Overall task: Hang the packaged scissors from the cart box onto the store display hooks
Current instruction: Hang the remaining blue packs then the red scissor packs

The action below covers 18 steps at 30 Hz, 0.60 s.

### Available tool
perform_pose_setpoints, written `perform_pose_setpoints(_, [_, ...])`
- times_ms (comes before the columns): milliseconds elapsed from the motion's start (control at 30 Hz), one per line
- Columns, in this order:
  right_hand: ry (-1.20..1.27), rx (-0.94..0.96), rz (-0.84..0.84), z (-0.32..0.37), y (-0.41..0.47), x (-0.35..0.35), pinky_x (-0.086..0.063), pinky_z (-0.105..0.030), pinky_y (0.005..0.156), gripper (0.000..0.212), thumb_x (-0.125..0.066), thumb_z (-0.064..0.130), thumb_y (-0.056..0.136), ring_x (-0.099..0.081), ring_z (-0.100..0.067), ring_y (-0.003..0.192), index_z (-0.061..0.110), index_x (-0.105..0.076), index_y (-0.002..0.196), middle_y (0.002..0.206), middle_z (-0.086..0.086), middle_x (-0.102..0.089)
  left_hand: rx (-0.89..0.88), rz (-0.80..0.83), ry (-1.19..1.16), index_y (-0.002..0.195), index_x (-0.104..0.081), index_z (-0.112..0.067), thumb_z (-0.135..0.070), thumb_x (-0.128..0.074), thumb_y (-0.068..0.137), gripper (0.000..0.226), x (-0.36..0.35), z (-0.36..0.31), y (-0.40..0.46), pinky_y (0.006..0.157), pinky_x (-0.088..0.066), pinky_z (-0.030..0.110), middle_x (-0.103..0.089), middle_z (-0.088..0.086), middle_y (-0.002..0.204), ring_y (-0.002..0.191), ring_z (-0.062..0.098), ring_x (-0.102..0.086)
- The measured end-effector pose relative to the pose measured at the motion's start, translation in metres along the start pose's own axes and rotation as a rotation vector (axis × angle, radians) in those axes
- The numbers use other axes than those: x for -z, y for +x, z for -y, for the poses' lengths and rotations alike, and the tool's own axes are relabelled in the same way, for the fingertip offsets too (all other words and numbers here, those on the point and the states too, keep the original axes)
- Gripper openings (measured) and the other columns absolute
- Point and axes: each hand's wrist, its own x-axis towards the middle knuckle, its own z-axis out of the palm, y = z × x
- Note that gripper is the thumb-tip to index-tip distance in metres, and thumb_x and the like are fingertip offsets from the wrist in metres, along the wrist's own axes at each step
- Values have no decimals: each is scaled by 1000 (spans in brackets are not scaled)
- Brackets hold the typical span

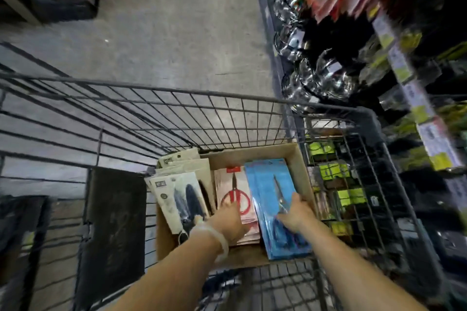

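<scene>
Inside the box (pixel 300 159), each hand, left (pixel 231 222) and right (pixel 295 212), rests open on slippery packs (pixel 270 184), which may slide when lifted.

Pkgd scissors (pixel 270 199) flat in box (pixel 298 159)

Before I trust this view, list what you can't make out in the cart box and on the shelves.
- Left hand: fingertips hidden behind the red scissors packs; grip unclear, head view.
- Right hand: on the blue scissors packs; motion blur hides any grasp.
- Pack counts: stacked, lower ones covered.
- Display hooks: shelving is too blurred and dark.
- Pale packs: print too small.
</scene>
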Motion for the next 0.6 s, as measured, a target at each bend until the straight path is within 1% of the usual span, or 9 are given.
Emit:
perform_pose_setpoints(133, [2, -98, -66, 5, 12, -4, -43, -37, 98, 106, -80, 40, 68, -47, -33, 125, 9, -14, 145, 139, -17, -43, 37, -5, -85, 139, -36, -15, -38, -61, 86, 62, -4, 3, 13, 108, -39, 39, -45, 8, 142, 128, 24, -46])
perform_pose_setpoints(167, [-7, -132, -88, 5, 14, -3, -43, -38, 99, 108, -82, 44, 63, -46, -32, 126, 9, -20, 143, 139, -16, -43, 41, -3, -105, 137, -38, -17, -39, -61, 86, 61, -4, 3, 14, 107, -40, 39, -48, 7, 139, 126, 24, -48])
perform_pose_setpoints(233, [6, -177, -96, 7, 14, -4, -47, -36, 95, 98, -84, 49, 56, -51, -30, 122, 8, -40, 133, 134, -13, -49, 49, 13, -134, 135, -40, -18, -43, -61, 85, 59, -4, 3, 15, 105, -42, 37, -51, 5, 136, 123, 22, -50])
perform_pose_setpoints(300, [125, -179, -71, 6, 14, -7, -52, -33, 86, 81, -86, 45, 55, -59, -27, 110, 9, -55, 121, 123, -10, -59, 43, 23, -144, 134, -40, -17, -43, -60, 86, 58, -3, 1, 15, 103, -43, 36, -52, 5, 134, 122, 21, -51])
perform_pose_setpoints(367, [354, -183, -74, 2, 11, -9, -52, -29, 77, 66, -86, 28, 61, -64, -27, 101, 6, -57, 115, 114, -10, -65, 36, 11, -150, 135, -39, -16, -42, -61, 86, 59, -3, 0, 13, 104, -43, 36, -52, 6, 135, 122, 22, -52])
perform_pose_setpoints(433, [543, -173, -91, -4, 5, -9, -51, -30, 75, 53, -82, 15, 66, -64, -26, 93, 3, -55, 109, 106, -10, -65, 50, 17, -193, 137, -38, -14, -42, -62, 85, 64, 0, -3, 11, 102, -44, 34, -52, 7, 134, 121, 23, -52])
perform_pose_setpoints(467, [649, -136, -81, -7, 0, -8, -51, -31, 74, 44, -80, 8, 69, -62, -24, 90, 5, -54, 104, 102, -9, -64, 56, 30, -253, 135, -40, -12, -41, -64, 83, 63, 2, -3, 12, 99, -46, 34, -55, 7, 130, 117, 23, -54])
perform_pose_setpoints(533, [873, -14, 16, -8, -12, -9, -51, -33, 75, 36, -76, -2, 72, -62, -25, 91, 8, -55, 99, 103, -9, -65, 104, 76, -550, 125, -47, -7, -34, -72, 79, 59, 7, -3, 12, 92, -52, 38, -63, 8, 113, 103, 23, -62])
perform_pose_setpoints(600, [925, 79, 100, -2, -23, -15, -54, -34, 79, 44, -77, 1, 72, -66, -25, 95, 11, -57, 110, 106, -9, -68, 162, 138, -930, 123, -50, -2, -22, -77, 73, 60, 10, -3, 11, 91, -53, 46, -65, 14, 112, 98, 29, -66])
